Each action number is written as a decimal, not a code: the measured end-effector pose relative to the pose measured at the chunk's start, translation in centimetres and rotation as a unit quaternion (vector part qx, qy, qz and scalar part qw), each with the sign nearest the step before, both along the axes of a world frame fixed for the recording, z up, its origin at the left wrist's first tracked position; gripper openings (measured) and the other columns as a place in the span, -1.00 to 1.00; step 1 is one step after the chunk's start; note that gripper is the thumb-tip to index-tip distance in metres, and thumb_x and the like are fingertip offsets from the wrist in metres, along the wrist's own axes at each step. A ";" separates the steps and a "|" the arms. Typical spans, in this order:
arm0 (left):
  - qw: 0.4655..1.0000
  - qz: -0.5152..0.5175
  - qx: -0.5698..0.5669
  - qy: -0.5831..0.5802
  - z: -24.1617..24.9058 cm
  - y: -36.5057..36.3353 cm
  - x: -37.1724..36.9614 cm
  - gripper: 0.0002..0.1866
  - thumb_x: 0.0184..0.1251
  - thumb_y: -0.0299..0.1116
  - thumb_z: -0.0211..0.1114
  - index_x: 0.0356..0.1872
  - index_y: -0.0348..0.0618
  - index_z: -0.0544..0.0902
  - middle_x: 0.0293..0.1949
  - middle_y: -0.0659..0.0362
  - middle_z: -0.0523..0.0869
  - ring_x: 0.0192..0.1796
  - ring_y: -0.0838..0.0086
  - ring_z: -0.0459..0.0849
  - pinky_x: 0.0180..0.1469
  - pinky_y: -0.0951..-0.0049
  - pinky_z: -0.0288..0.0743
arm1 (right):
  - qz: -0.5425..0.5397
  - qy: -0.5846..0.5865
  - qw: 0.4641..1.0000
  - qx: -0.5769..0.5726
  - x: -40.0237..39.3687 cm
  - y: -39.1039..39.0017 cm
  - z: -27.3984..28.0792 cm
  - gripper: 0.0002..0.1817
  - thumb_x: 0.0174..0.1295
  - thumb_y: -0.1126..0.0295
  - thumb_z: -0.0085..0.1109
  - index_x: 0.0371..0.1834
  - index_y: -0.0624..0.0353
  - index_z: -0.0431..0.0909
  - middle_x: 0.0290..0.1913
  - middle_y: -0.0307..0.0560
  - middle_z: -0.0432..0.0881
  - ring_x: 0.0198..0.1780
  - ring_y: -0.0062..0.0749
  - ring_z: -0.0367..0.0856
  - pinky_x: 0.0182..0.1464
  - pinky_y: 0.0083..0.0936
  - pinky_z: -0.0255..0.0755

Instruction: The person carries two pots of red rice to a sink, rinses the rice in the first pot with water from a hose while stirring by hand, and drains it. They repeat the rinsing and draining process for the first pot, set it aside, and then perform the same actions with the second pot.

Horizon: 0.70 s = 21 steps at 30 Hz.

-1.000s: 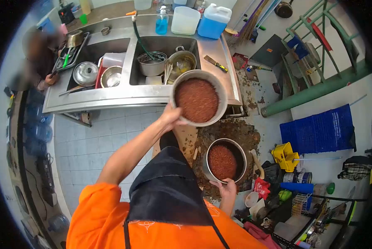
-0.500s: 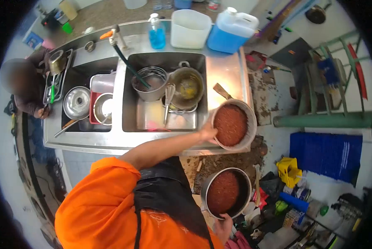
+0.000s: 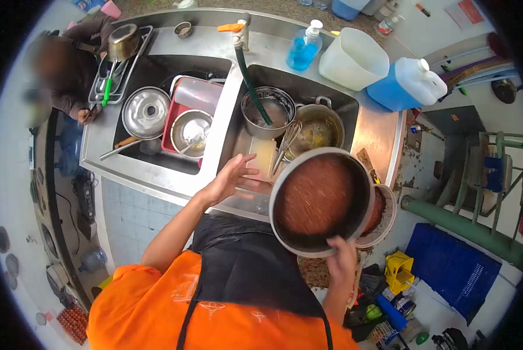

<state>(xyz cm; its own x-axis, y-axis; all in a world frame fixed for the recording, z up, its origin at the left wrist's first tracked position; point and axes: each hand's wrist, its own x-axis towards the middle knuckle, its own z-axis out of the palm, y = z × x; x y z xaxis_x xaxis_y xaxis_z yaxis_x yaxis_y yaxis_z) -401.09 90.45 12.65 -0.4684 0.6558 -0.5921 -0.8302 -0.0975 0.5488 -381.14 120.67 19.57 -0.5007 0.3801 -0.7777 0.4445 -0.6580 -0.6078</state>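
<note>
Right of centre in the frame, the right hand [image 3: 341, 265] is gripping the near rim of a big metal pot [image 3: 321, 200] full of reddish-brown grains, its fingers clamped on the edge, holding it tilted above the desk [image 3: 384, 131]. Peeking out behind the pot at its right is a second pot [image 3: 383, 217] with the same filling. The left hand [image 3: 231, 178] is hovering with fingers spread apart over the front edge of the sink [image 3: 247, 149], just beside the held pot. At the upper left, another person's hand [image 3: 87, 114] is resting near a tray.
</note>
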 end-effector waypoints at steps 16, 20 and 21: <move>0.983 -0.060 -0.169 -0.048 -17.5 3.7 -4.4 -0.13 0.33 0.17 0.25 0.45 -0.21 0.19 0.22 -0.16 0.50 0.14 0.09 0.63 0.06 0.15 0.66 | 0.281 -0.106 0.952 0.054 -15.3 2.1 -19.7 -0.32 0.01 0.71 -0.07 0.33 0.23 0.24 0.13 0.09 0.49 -0.11 -0.08 0.68 -0.28 -0.14 0.77; 0.920 -0.187 -0.327 0.109 -26.5 5.1 -4.7 -0.07 0.22 0.03 0.33 0.46 -0.32 0.14 0.31 -0.29 0.42 0.20 -0.08 0.58 0.27 0.11 0.48 | 0.335 -0.118 0.934 0.021 -16.4 2.6 -25.2 -0.24 -0.03 0.69 -0.03 0.39 0.07 0.25 0.18 -0.02 0.50 0.04 -0.04 0.61 -0.20 -0.11 0.73; 0.919 -0.188 -0.330 0.109 -25.9 5.4 -5.1 -0.07 0.22 0.03 0.33 0.46 -0.32 0.14 0.31 -0.29 0.42 0.20 -0.08 0.58 0.27 0.11 0.48 | 0.359 -0.129 0.924 -0.014 -16.2 2.8 -27.0 -0.18 -0.04 0.66 -0.01 0.43 -0.02 0.24 0.25 -0.03 0.47 0.17 -0.02 0.54 -0.10 -0.04 0.69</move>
